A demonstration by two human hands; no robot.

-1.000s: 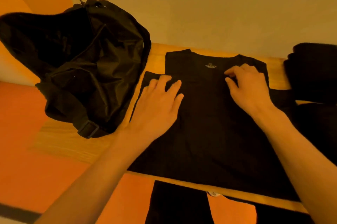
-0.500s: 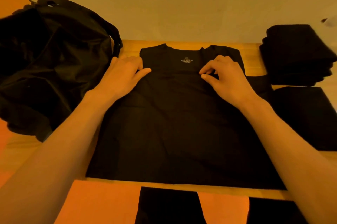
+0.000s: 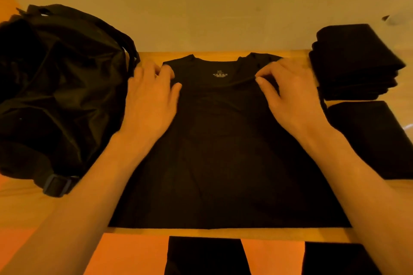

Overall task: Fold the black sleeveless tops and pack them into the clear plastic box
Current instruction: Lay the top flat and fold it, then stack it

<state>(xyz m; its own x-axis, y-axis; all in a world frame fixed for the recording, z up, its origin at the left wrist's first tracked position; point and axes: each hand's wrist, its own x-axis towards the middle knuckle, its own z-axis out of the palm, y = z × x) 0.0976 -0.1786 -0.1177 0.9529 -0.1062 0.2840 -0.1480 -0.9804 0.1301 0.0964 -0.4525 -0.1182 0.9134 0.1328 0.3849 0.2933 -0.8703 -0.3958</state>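
Observation:
A black sleeveless top [image 3: 223,151] lies flat on the wooden table [image 3: 214,233], neckline toward the wall and a small printed label below the collar. My left hand [image 3: 149,104] lies on the top's left shoulder, its curled fingertips and thumb holding the fabric edge; the hand is blurred. Thumb and forefinger of my right hand [image 3: 288,98] pinch the right shoulder beside the neckline, raising a small ridge of cloth. The clear plastic box cannot be made out.
A large black bag [image 3: 58,95] fills the table's left side, touching the top's edge. At the right stands a stack of folded black tops [image 3: 355,62], with another folded black piece [image 3: 366,138] in front of it. A wall runs close behind the table.
My left hand moved from the top's left side up to its left shoulder. My right hand shifted outward from the neckline to the right shoulder and pinched it.

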